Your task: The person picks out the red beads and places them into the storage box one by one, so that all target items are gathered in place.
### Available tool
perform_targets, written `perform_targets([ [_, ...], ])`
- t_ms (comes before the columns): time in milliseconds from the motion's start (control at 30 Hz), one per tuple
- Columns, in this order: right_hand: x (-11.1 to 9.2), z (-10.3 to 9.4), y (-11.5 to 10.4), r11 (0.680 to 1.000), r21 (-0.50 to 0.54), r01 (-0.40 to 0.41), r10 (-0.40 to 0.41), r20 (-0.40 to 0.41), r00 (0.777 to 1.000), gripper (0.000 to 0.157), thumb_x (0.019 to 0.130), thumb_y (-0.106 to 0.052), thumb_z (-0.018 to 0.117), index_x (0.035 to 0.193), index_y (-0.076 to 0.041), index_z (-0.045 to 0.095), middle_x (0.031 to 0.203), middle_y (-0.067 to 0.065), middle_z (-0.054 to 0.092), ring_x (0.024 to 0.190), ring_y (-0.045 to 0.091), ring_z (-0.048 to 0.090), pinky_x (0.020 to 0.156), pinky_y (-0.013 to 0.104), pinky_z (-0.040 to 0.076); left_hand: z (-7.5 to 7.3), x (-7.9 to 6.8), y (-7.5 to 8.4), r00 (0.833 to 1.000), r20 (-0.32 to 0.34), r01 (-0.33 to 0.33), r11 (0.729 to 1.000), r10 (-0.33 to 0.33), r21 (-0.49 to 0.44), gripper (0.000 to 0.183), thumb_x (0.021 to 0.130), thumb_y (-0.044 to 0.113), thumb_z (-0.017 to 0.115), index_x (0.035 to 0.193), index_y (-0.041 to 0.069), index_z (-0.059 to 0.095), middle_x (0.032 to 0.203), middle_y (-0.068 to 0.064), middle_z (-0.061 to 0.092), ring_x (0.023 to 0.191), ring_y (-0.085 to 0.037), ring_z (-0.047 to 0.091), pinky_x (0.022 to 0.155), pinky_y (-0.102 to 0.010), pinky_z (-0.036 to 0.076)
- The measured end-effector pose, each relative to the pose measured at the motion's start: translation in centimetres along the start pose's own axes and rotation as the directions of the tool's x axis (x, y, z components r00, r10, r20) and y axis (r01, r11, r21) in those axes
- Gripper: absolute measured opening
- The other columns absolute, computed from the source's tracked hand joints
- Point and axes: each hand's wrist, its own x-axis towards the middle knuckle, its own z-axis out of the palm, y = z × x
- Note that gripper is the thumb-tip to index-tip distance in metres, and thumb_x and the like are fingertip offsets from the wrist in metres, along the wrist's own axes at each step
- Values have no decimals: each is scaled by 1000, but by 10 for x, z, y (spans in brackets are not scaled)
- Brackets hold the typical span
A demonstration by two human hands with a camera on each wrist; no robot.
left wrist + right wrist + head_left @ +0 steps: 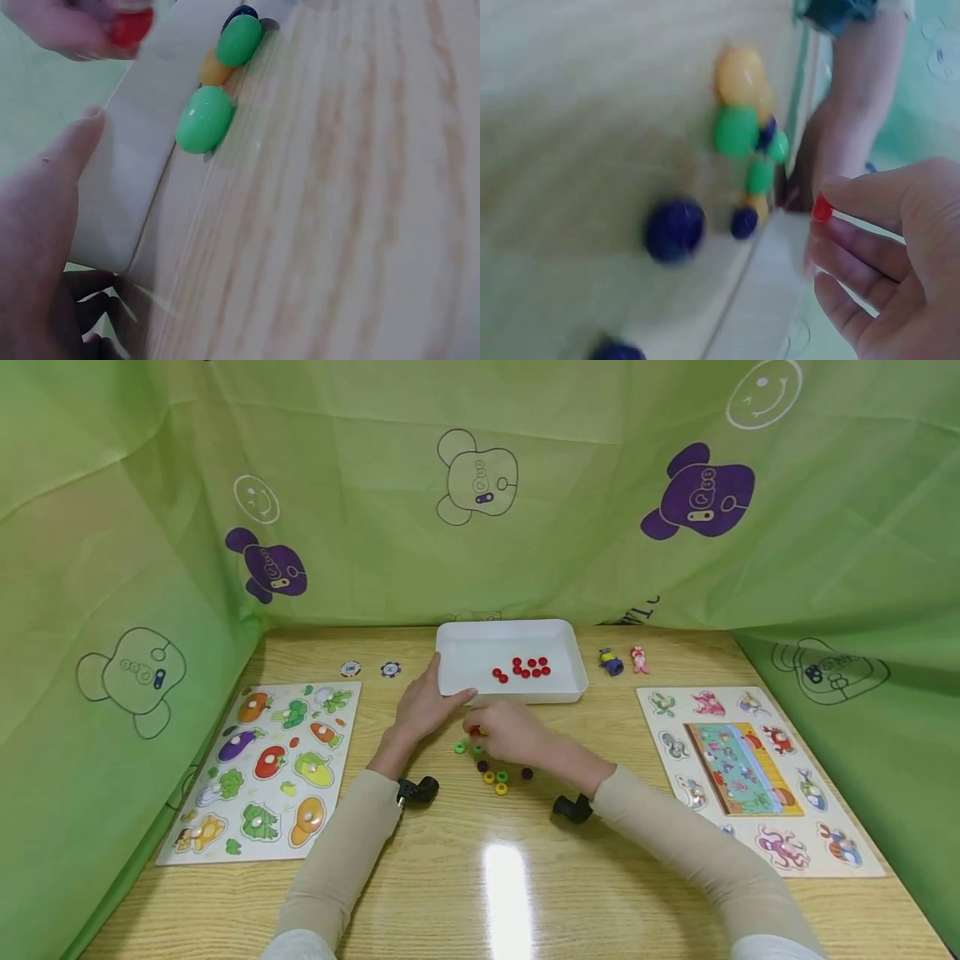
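Note:
A white tray point(512, 698) stands at the back of the table with several red beads point(526, 673) in it. My left hand point(426, 703) rests at its front left corner, thumb point(84, 142) along the front wall and fingers by the left side. My right hand point(513, 732) is just in front of the tray and pinches a red bead point(822, 208) between thumb and forefinger. Under and beside it, green beads point(460, 747), yellow beads point(501, 789) and dark beads point(527, 773) lie loose on the wood.
A vegetable puzzle board point(341, 768) lies at left, a sea-animal puzzle board point(660, 714) at right. Two round chips point(390, 669) are left of the tray. A blue-and-yellow figurine point(611, 662) and a pink figurine point(639, 660) are right of it. Green cloth point(360, 543) encloses the table.

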Motion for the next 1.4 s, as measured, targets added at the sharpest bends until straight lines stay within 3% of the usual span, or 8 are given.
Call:
perform_targets([
  [267,2,-25,38,983,25,-184,186,-83,979,12,82,-15,69,93,-15,73,88,-4,67,77,12,60,61,26,49,2,2,2,999,13,40,999,-40,-5,113,67,84,46,150,20,4,153,-11,26,135,-38,33,104,-55,34],
  [433,6,-26,75,944,62,-324,329,-108,938,14,83,-14,67,95,-12,72,92,-1,69,81,14,62,68,31,50,2,1,2,999,17,30,999,-30,-13,111,71,79,49,150,17,4,153,-12,26,135,-38,33,105,-54,33],
  [600,7,-19,102,895,124,-429,438,-56,897,14,83,-12,64,95,-9,72,93,4,70,84,18,63,73,34,51,3,0,2,999,18,32,999,-32,-8,111,71,79,49,150,17,4,153,-12,24,136,-38,32,107,-54,31],
  [733,7,-12,113,874,144,-464,469,-6,883,14,84,-11,62,93,-10,72,93,3,69,83,17,61,74,33,50,4,0,1,999,22,27,1000,-27,-6,113,69,82,47,150,17,2,154,-11,24,136,-38,32,107,-54,30],
  [967,8,-8,121,868,133,-479,484,-9,875,10,84,-15,62,89,-13,71,92,1,69,84,17,60,75,33,49,7,0,5,999,22,26,1000,-26,-10,113,69,83,46,150,18,3,153,-11,25,135,-38,33,106,-54,31],
  [1167,-3,-20,124,865,152,-478,491,-68,868,13,85,-18,63,93,-12,71,93,3,69,84,18,61,74,35,50,6,1,6,1000,22,23,1000,-23,-13,111,71,80,48,150,18,3,154,-10,24,137,-37,31,108,-54,30],
  [1400,-24,-37,121,845,191,-499,525,-131,841,21,89,-27,60,101,-14,71,98,2,67,84,18,59,68,34,48,2,-1,3,1000,11,20,1000,-20,18,109,72,79,49,150,18,3,153,-11,25,136,-35,33,107,-53,31],
])
